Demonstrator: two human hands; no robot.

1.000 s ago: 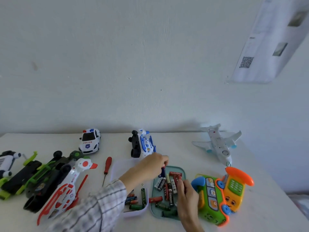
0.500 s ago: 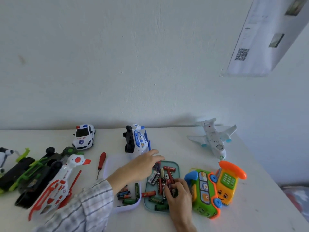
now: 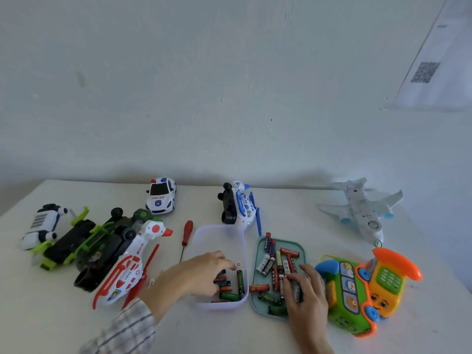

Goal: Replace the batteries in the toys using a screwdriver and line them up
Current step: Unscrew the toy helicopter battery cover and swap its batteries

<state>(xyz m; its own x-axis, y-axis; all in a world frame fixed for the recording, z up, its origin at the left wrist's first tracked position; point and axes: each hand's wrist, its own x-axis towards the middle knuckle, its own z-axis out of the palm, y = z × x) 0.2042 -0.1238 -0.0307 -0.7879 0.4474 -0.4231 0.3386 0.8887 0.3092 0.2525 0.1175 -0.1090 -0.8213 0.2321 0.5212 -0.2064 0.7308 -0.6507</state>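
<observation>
My left hand (image 3: pixel 201 274) reaches into a clear lilac container (image 3: pixel 219 228) and its bent fingers lie over the loose batteries (image 3: pixel 229 290) at its near end; whether it holds one is hidden. My right hand (image 3: pixel 306 292) is over a teal tray (image 3: pixel 302 248) of several batteries, fingers curled round a grey battery (image 3: pixel 296 290). A red-handled screwdriver (image 3: pixel 187 231) lies on the table left of the container. A green, yellow and orange phone toy (image 3: pixel 370 290) stands right of the tray.
Along the back stand a police car (image 3: pixel 161 196), a blue-white toy on its side (image 3: pixel 240 205) and a white airplane (image 3: pixel 360 210). At the left lie a red-white helicopter (image 3: pixel 130 267), black-green vehicles (image 3: pixel 84 241) and a white robot toy (image 3: pixel 42 223).
My left hand moved from the far end of the teal tray into the lilac container. My right hand shifted slightly on the tray's batteries.
</observation>
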